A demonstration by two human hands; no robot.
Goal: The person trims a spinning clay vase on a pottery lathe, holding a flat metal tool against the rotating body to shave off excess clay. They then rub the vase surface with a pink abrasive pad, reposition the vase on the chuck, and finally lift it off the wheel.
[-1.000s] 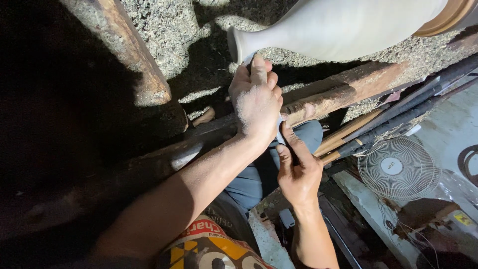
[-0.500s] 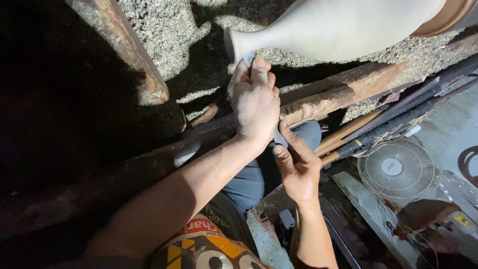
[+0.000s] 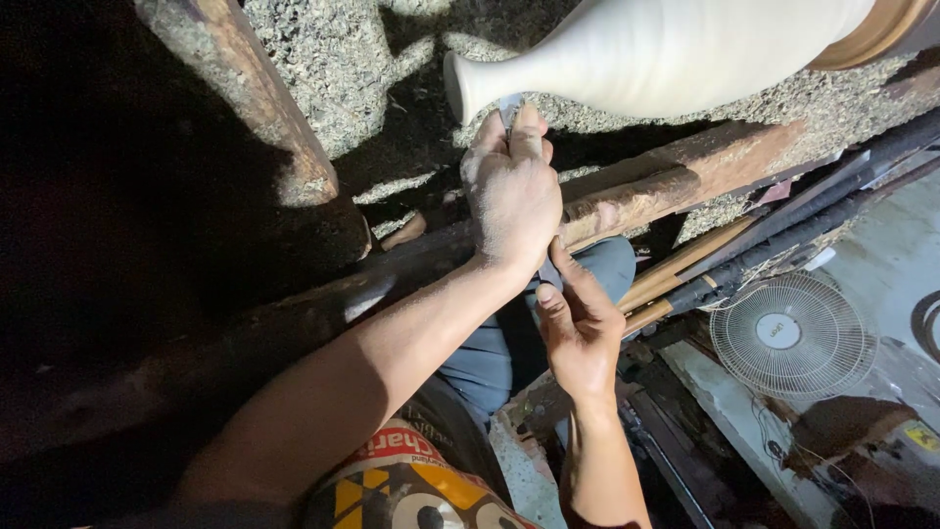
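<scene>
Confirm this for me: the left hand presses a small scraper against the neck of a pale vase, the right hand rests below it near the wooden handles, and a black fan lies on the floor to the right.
One thing is off: the fan is white, not black, as the head view shows. The rest holds: the left hand presses a small scraper against the neck of the pale vase, and the right hand rests below it near the wooden handles.

Since the earlier pictures the left hand [image 3: 511, 191] has slid a little along the pale vase [image 3: 646, 49] toward its rim, perhaps only slightly, while the right hand [image 3: 580, 328] shifted closer beneath it.
</scene>
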